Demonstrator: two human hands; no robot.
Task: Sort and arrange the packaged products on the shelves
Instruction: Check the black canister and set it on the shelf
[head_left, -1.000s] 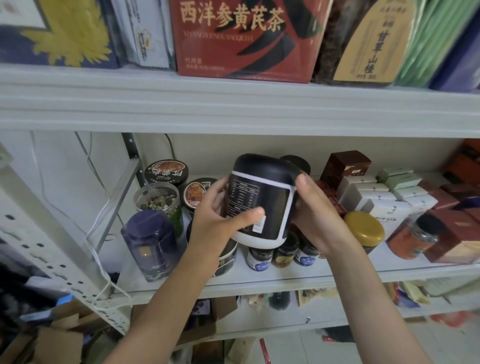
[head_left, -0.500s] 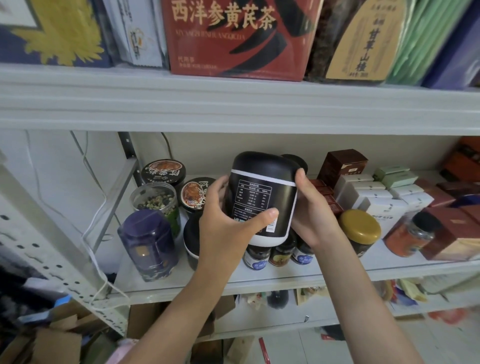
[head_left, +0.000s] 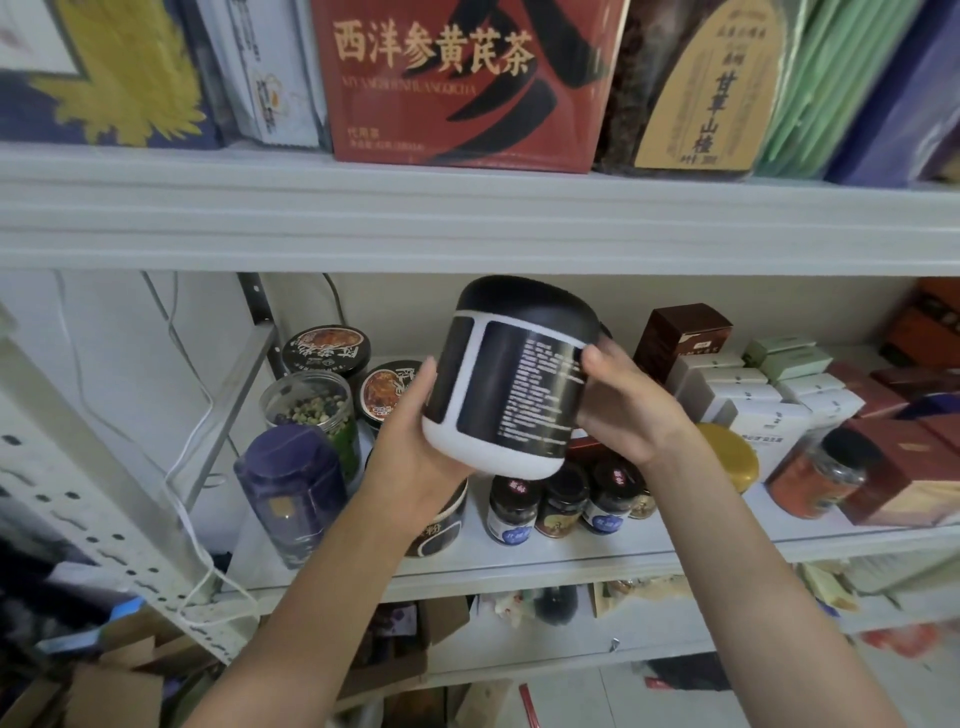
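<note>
A large black jar (head_left: 511, 384) with a white base and a black label of small print is held in the air in front of the middle shelf (head_left: 571, 558), tilted slightly. My left hand (head_left: 410, 447) cups its lower left side and bottom, thumb hidden behind it. My right hand (head_left: 623, 410) grips its right side, thumb pressed on the label. Below the jar stand small dark jars (head_left: 511, 512) with blue labels, and a round black tub (head_left: 436, 525) is partly hidden by my left wrist.
On the middle shelf: a purple tin (head_left: 291, 488), a clear jar of beans (head_left: 317, 415), two round black tins (head_left: 327, 351), a gold-lidded jar (head_left: 732, 460), white boxes (head_left: 753, 415), a red-filled jar (head_left: 821, 478). Above, a red tea box (head_left: 457, 83). White cables (head_left: 192, 467) hang at left.
The jar has been turned in my hands, so a different label panel faces me. My left thumb has left the front of the label; the hand now supports the jar from below.
</note>
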